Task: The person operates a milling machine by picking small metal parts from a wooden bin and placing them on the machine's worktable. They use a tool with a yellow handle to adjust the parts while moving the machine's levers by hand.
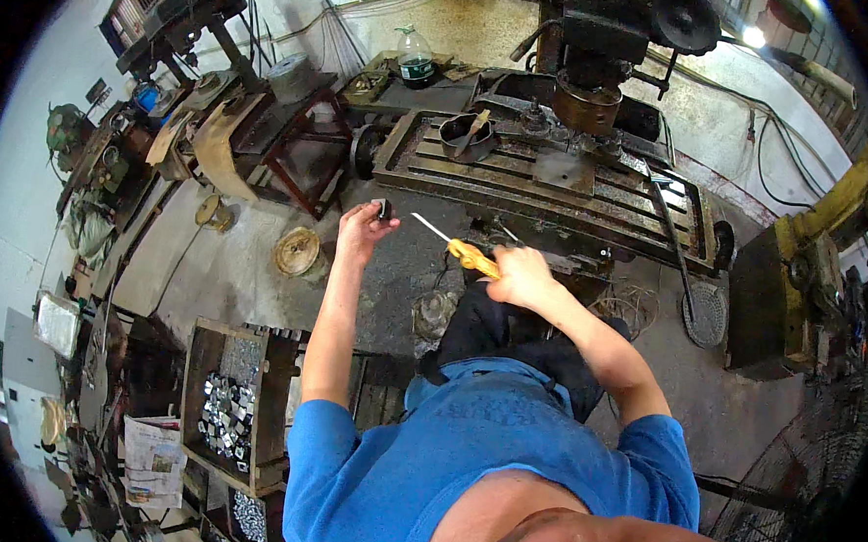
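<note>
We're looking down over a blue shirt [464,449] at both arms stretched fwd; left hand [360,230] is raised, fingers pinched together on a small dark block [384,209], held in the air just off the front edge of the milling machine table [517,182]; right hand [519,275] is wrapped tight round the yellow handle of a screwdriver [455,247], its pale shaft angled up-left twd the block, tip near it but not touching, as far as we can tell.

Containers now; on the table's left end sits a dark metal pot [463,140] w/ a wooden-handled tool leaning out of it, contents otherwise too dark to read; behind the table's back-left corner stands a clear plastic bottle [415,58] w/ a green label, liquid level hard to judge; down at lower left, beside the left elbow, a wooden crate [268,410] holds a heap of small shiny metal pieces [226,412]; a second bin [247,518] below it holds more of the same.

Folded newspaper [153,458] lies left of the crate; a round disc [298,251] rests on the floor left of the left forearm.
</note>
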`<state>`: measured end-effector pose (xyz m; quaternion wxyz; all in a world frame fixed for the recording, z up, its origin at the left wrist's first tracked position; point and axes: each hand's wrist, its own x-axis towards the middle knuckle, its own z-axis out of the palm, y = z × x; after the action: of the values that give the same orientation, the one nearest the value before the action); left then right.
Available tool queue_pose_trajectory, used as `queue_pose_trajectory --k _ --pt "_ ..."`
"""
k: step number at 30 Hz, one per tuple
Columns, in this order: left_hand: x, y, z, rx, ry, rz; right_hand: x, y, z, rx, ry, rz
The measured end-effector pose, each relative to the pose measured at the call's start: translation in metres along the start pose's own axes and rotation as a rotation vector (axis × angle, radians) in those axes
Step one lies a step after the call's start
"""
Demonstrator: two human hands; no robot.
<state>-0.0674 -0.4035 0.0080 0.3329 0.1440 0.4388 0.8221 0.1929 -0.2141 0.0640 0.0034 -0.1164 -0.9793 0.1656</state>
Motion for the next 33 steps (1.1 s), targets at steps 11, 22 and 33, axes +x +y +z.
queue_pose_trajectory --k 11,22,33 --pt "-0.02 -0.033 -0.013 0.438 0.29 -0.107 0.011 -0.016 0.011 0.238 -0.124 -0.046" --pt "0.009 -0.041 0.04 0.693 0.225 -0.106 -0.034 0.134 -0.073 -0.065 0.23 0.55" --pt "0.079 -0.094 0.177 1.102 -0.247 0.103 -0.011 0.167 -0.07 0.058 0.161 0.653"
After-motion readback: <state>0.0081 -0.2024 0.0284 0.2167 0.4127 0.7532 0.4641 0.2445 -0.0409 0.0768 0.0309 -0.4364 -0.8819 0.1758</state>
